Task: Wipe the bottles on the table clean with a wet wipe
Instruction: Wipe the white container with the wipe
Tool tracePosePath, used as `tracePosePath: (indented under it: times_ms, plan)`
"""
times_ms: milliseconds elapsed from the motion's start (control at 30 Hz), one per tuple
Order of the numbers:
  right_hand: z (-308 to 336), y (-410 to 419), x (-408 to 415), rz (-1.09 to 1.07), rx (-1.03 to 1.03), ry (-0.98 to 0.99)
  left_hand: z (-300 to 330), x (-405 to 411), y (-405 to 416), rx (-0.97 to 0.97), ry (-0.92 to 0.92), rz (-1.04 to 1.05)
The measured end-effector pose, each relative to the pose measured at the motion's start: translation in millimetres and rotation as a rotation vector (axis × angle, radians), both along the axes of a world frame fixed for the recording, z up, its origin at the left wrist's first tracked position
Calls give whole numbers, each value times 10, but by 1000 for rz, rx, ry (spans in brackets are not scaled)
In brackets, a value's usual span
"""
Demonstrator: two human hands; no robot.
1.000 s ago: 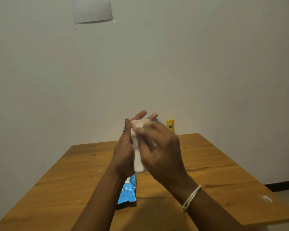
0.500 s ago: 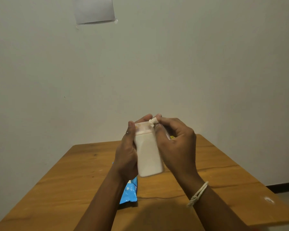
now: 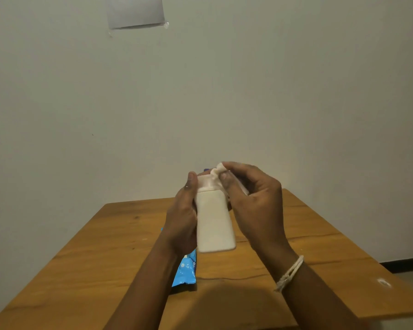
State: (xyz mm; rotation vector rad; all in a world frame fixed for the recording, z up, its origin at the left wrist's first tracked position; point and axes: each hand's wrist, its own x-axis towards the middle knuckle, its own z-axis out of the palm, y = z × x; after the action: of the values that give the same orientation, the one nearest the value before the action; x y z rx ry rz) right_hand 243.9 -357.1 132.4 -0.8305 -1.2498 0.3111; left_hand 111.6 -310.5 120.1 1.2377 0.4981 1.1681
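A white flat bottle (image 3: pixel 214 225) is held upright above the wooden table (image 3: pixel 308 253), cap end up. My left hand (image 3: pixel 183 217) grips its left side, thumb up near the cap. My right hand (image 3: pixel 250 206) pinches a crumpled white wet wipe (image 3: pixel 217 173) against the bottle's cap and right shoulder. A sliver of a purple thing (image 3: pixel 206 170) shows behind the cap. The other bottles at the table's far edge are hidden behind my hands.
A blue wet-wipe pack (image 3: pixel 186 272) lies on the table under my left wrist. A grey sheet of paper (image 3: pixel 135 11) is taped high on the white wall. The table's right edge drops to a floor with a dark skirting (image 3: pixel 405 264).
My right hand slid the wipe up from the bottle's front to its cap, uncovering the white body. The yellow bottle seen behind earlier is now hidden by my right hand.
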Motion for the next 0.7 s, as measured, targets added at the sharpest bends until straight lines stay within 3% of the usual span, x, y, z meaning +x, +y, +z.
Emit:
tracePosePath:
  times_ms: [200,300,433,567,700]
  plan:
    - [-422,-211,-116,160,-154,75,68,-11,-12,-66,-296,36]
    - [-572,-260,-123,215,-182,150,14,-35,36,-11,-140,145]
    - [-368,-87,-24,214,-178,211,13,29,32,152,328,297]
    - [-75,34,12,184,-103,156,37,92,-43,211,333,261]
    - [-153,-85,17,246,-133,61,126,65,-48,101,160,315]
